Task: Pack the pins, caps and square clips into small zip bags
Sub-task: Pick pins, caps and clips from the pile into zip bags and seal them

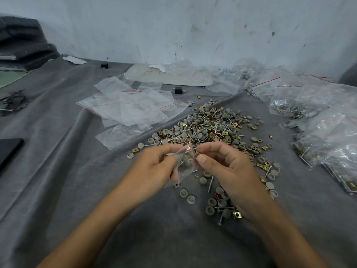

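1. Now our left hand (154, 167) pinches the bag (185, 168) at centre; our right hand (224, 165), at its three o'clock, pinches a clip (197, 154).
2. If the mouth sags, we may drop the clip.

Grey caps (183, 192), brass-yellow square clips (237, 215), silvery pins (210, 183) over grey cloth (77, 190); clear zip bags (135, 105), red-striped.

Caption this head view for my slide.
Left hand holds a zip bag; right hand pinches a square clip at its mouth.
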